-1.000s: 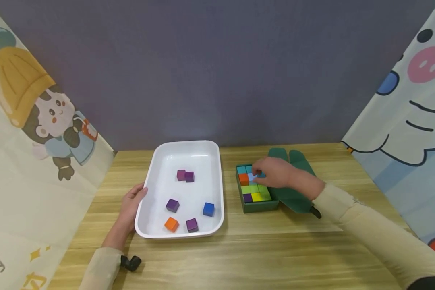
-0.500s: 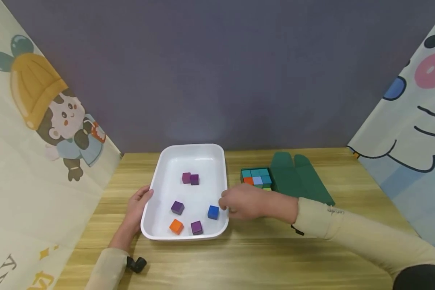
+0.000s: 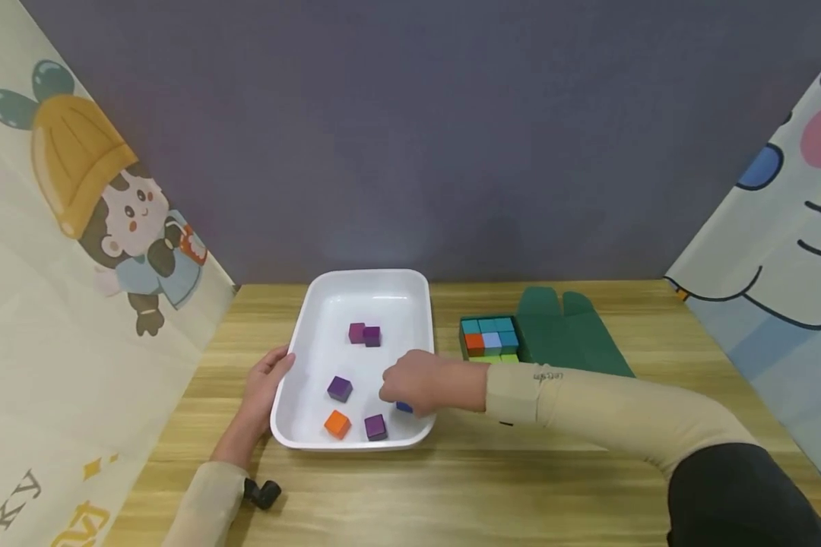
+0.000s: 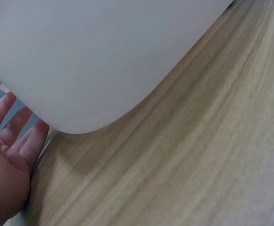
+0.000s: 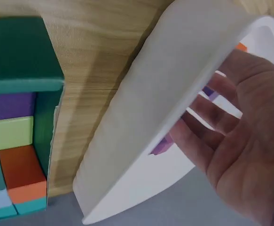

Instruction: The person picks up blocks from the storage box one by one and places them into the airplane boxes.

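In the head view, my left hand [image 3: 260,391] holds the left rim of a white tray [image 3: 283,425], thumb at the edge and fingers along the outside. My right hand [image 3: 413,382] reaches over the tray's right rim, fingers spread and loosely bent in the right wrist view. A blue cube [image 3: 404,407] shows partly below this hand; the fingertips are hidden. Also in the tray are an orange cube [image 3: 337,425] and purple cubes [image 3: 340,389], two of them touching. Right of the tray stands a green box [image 5: 24,54] of coloured cubes, partly covered by the right forearm in the head view.
The green box's open lid [image 3: 575,342] lies to its right on the wooden table [image 3: 383,497]. A grey panel [image 3: 451,152] rises behind the table, and printed cloths [image 3: 34,304] flank both sides. A black wrist camera [image 3: 263,494] sits at the left cuff.
My right hand has left the cubes in the green box and moved left, over the tray's right rim to the blue cube. My left hand has stayed at the tray's left rim.
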A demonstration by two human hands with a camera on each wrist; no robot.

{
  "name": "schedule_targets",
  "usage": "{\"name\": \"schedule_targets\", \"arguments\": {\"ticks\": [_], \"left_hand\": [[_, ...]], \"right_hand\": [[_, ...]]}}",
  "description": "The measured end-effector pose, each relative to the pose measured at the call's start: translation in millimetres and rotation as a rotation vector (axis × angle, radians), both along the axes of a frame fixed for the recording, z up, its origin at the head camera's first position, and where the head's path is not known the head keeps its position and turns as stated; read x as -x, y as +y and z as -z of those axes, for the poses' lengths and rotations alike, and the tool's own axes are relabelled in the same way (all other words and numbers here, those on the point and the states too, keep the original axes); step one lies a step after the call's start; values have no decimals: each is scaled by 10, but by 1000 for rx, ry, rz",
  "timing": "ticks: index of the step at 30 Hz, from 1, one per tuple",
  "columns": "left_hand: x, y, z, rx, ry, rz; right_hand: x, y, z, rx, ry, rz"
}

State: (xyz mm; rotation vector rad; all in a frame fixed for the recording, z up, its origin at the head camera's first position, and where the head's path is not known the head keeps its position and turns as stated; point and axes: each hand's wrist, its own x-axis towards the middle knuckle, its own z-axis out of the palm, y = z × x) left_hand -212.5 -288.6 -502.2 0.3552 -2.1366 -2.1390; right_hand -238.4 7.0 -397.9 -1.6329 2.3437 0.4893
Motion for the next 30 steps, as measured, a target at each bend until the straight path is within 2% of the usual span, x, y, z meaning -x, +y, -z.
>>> {"name": "schedule_targets", "arguments": {"ticks": [8, 14, 20, 25, 30], "left_hand": [[0, 7, 8, 26, -10, 9], [-13, 1, -8, 22, -25, 2], [-7, 10, -38, 21, -21, 12], [-2, 6, -27, 15, -28, 20], [-10, -5, -12, 17, -31, 13]], "right_hand": [[58, -92, 160, -56, -22, -3], [44, -144, 179, -15, -59, -21], [14, -125, 57, 44, -70, -35], [-8, 35, -147, 123, -138, 44], [-50, 324, -358, 221, -182, 115]]}}
